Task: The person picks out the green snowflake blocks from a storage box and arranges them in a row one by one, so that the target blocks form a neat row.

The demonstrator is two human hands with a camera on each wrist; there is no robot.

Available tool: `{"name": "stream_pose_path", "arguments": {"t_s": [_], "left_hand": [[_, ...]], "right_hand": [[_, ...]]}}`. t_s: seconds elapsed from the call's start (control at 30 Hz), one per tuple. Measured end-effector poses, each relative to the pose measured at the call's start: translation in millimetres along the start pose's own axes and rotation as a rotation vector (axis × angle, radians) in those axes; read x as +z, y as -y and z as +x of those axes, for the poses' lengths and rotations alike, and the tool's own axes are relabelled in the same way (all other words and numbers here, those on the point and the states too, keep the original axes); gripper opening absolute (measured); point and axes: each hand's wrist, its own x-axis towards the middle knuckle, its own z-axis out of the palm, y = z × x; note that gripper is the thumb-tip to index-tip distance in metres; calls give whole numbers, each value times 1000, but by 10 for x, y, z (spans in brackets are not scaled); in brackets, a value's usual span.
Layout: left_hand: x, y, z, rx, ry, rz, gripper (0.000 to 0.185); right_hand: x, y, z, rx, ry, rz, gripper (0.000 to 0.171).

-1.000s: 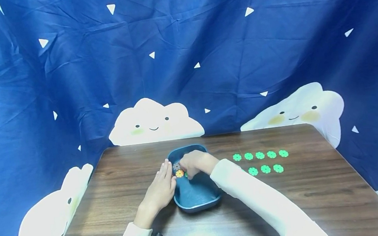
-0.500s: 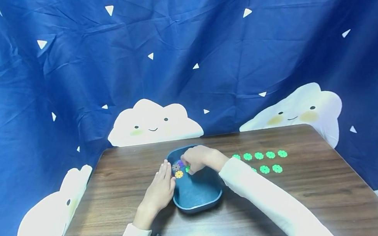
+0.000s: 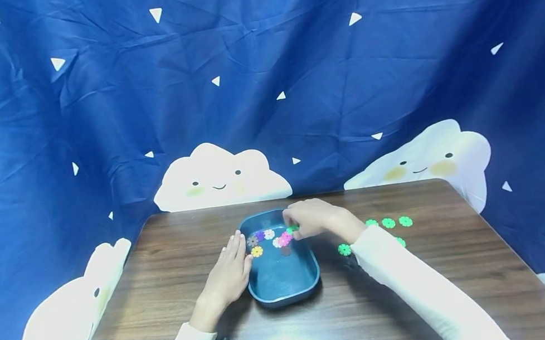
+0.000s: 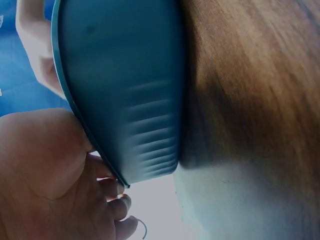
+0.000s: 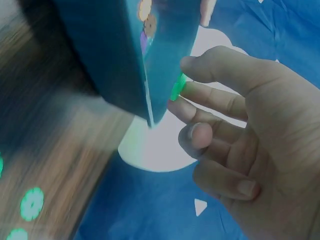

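Since the earlier frames the right hand (image 3: 314,217) has drawn out of the middle of the blue tray (image 3: 286,289) toward the tray's far right edge, uncovering more of the coloured flower discs (image 3: 280,240) that lie in the tray's far half. That hand now sits over the tray's right rim with a green flower disc (image 5: 177,88) pinched between thumb and forefinger, the other fingers loosely curled beneath; in the head view the disc shows as a spot of green at the fingertips, just above the rim. The left hand (image 3: 229,270) rests flat on the wooden table (image 3: 165,294) with its fingers straight and together, pressed against the tray's left side; the left wrist view shows the palm against the tray's outer wall. Inside the tray lie grey, orange, purple, white and pink discs, clustered close to one another near the far end. To the right of the tray, more green discs (image 3: 388,223) lie on the table in rows, partly hidden by the right forearm, with one disc nearer the tray than the rest. A blue cloth with white clouds (image 3: 220,176) hangs behind the table.
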Motion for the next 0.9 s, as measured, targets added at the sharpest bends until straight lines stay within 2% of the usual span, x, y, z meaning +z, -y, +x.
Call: {"name": "stream_pose_path", "arguments": {"t_s": [0.2, 0.53, 0.9], "left_hand": [[12, 20, 1, 24, -11, 5, 59], [51, 33, 5, 9, 5, -10, 59], [69, 40, -2, 13, -12, 5, 59]], "right_hand": [[-43, -202, -277, 10, -76, 29, 21], [-27, -501, -738, 68, -167, 41, 23], [-12, -750, -1292, 155, -218, 59, 23]]}}
